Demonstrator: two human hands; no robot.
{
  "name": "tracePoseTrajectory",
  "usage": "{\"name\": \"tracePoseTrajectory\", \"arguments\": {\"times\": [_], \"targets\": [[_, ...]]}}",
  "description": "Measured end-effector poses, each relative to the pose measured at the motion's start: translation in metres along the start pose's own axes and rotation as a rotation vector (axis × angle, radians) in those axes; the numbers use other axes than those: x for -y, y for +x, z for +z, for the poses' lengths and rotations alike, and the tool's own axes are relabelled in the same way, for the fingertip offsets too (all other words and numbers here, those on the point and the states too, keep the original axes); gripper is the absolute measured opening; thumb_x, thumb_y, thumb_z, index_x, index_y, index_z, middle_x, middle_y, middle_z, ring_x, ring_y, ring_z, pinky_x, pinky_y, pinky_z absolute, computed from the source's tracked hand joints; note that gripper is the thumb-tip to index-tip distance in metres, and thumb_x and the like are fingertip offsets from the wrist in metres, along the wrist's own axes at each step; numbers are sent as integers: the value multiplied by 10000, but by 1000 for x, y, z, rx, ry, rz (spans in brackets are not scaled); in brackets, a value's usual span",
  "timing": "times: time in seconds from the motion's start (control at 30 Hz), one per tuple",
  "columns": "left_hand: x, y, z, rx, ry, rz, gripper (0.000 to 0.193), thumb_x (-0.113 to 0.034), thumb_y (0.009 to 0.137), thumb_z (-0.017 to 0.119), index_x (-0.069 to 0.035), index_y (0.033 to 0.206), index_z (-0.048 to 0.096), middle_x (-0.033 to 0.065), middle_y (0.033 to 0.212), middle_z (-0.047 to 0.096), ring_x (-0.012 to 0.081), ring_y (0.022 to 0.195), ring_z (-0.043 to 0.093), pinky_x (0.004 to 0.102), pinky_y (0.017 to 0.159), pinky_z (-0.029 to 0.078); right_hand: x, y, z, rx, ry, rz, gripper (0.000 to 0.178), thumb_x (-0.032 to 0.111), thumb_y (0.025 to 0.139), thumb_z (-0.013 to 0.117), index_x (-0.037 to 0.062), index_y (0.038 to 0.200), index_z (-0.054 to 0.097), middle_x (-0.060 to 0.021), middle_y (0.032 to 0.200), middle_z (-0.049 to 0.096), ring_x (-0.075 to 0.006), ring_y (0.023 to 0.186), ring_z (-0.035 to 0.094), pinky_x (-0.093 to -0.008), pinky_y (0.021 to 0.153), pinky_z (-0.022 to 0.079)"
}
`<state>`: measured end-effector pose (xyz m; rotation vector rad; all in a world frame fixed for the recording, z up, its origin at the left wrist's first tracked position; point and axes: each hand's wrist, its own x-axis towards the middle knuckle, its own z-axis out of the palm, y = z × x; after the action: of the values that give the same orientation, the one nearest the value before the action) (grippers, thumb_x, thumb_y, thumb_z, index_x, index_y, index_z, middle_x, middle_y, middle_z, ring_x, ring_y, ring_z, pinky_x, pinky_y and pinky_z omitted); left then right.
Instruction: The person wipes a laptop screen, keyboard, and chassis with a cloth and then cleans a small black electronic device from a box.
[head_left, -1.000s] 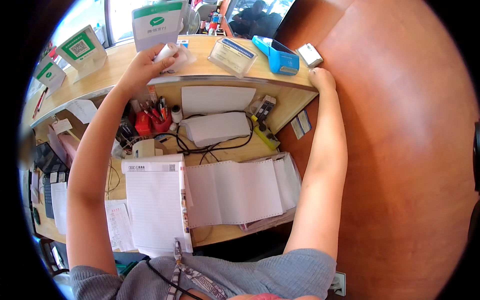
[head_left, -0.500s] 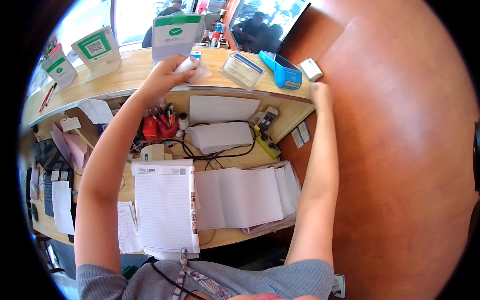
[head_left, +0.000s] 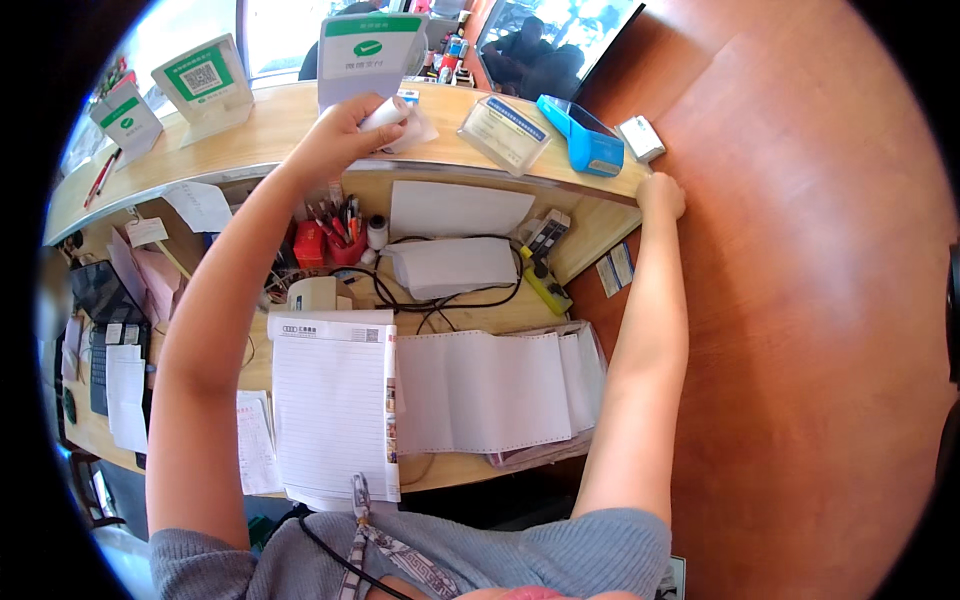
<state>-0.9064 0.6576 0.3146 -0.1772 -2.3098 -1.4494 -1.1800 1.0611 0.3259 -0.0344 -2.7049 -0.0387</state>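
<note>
My left hand is closed round a small white roll, holding it over the far counter ledge. Crumpled clear wrapping shows beside the roll. Behind this hand stands a white and green sign. At the right end of the ledge, my right hand is curled into a fist against the edge; whatever its fingers hold, if anything, is hidden. A small white box and a blue card terminal lie close to that fist. Left of the terminal is a clear plastic card holder.
Below the ledge, a lined notepad and fan-fold paper cover the desk. Black cables loop round loose sheets. A red pen cup, a laptop and another sign sit leftward. Brown floor spreads rightward.
The whole view has shifted slightly, with the scene moving rightward in the picture. Both hands keep nearly the same places on the ledge, and the roll stays in my left hand.
</note>
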Motion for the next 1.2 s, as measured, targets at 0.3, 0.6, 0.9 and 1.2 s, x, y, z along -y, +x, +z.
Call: {"name": "tracePoseTrajectory", "arguments": {"times": [0.3, 0.6, 0.9, 1.2], "targets": [[9, 10, 6, -46, -58, 61, 428, -304, 878, 693, 40, 1120, 608, 57, 948, 639, 104, 821, 569, 253, 746, 469, 15, -77, 0, -315, 386, -87, 348, 294, 892, 528, -5, 924, 702, -232, 866, 677, -398, 835, 637, -466, 750, 509], [11, 12, -6, 2, -210, -25, 437, -345, 873, 694, -13, 1150, 629, 25, 925, 632, 76, 788, 554, 234, 663, 460, 51, -208, -55, 103, 1434, -20, 264, 238, 828, 711, -19, 879, 678, -87, 974, 689, -178, 893, 620, -330, 783, 490], [-34, -27, 15, 216, -168, 71, 423, -348, 885, 682, -45, 1175, 625, 9, 961, 636, 83, 897, 546, 254, 807, 438, 147, -262, -104, 455, 1881, -43, 544, 166, 802, 759, -19, 1245, 504, -113, 1148, 613, -153, 1025, 564, -274, 850, 460], [-56, -76, 55, 368, -85, 177, 334, -247, 879, 684, -56, 1146, 630, 72, 1096, 610, 180, 1031, 552, 305, 948, 402, 97, -328, -68, 372, 1911, 226, 317, 138, 872, 682, -18, 1132, 592, -66, 990, 652, -132, 822, 624, -261, 722, 497]]}}
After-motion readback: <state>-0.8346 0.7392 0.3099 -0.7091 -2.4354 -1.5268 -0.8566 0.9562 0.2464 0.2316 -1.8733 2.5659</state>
